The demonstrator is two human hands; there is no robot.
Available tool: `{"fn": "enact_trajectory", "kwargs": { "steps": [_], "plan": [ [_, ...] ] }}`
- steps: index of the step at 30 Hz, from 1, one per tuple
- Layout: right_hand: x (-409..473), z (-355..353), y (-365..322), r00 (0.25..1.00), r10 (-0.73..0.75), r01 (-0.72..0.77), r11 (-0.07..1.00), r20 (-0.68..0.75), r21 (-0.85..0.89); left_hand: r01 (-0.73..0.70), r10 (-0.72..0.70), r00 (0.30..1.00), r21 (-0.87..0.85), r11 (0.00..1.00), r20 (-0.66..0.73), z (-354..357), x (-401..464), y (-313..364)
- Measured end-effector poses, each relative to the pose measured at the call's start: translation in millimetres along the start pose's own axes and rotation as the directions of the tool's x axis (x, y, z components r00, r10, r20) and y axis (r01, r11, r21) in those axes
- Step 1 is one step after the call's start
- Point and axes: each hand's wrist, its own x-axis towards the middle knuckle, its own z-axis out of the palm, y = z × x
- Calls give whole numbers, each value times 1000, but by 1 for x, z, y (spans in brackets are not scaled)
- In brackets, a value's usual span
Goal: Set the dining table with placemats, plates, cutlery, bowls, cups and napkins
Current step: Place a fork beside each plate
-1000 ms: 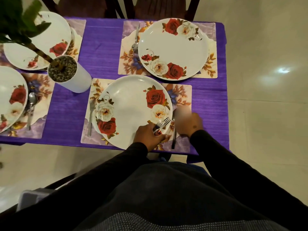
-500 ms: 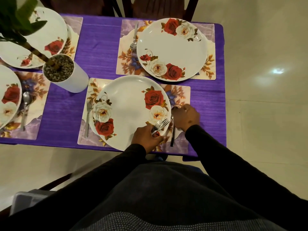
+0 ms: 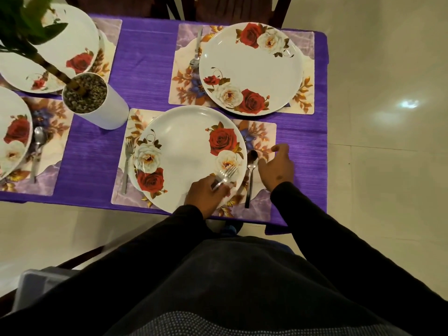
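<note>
If the left hand, its fingers curled tight around some forks, tips over the plate, one could slip out, while the right hand has loose fingers spread beside the spoon.

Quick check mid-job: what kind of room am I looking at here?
Most likely a home dining area. A table under a purple tablecloth carries flowered plates on placemats with cutlery beside them, dark wooden chairs stand at the far side, and a potted plant sits as a centrepiece.
</note>
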Motion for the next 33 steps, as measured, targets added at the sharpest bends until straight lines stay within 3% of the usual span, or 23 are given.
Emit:
{"fn": "enact_trajectory", "kwargs": {
  "steps": [4, 9, 12, 17, 20, 24, 28, 33],
  "plan": [
    [-17, -4, -8, 994, -106, 103, 991, 38, 81, 20, -93, 979, -369, 929, -181, -4, -9, 10],
    [-54, -3, -14, 918, -280, 238, 955, 279, 175, -4, -163, 971, -696, 718, -173, -1, -15, 42],
    [-72, -9, -11, 892, -258, 198, 961, 370, 191, -5, -126, 985, -754, 657, -116, 6, -15, 58],
    [-78, -36, 2, 906, -185, 51, 941, 382, 334, 50, -53, 998, -822, 568, 24, 26, -13, 72],
    [-75, -53, 10, 913, -130, -30, 924, 388, 381, 84, -84, 995, -850, 520, 47, 43, -23, 75],
    [-57, -81, 16, 888, -176, -4, 920, 424, 391, 16, -128, 990, -879, 476, -51, 64, -25, 105],
    [-24, -128, 30, 863, -279, 53, 879, 421, 474, -86, -70, 988, -877, 473, -134, 87, -17, 157],
    [31, -220, 77, 899, -313, 109, 837, 307, 536, -129, -84, 979, -887, 443, -184, 159, -13, 256]
  ]
}}
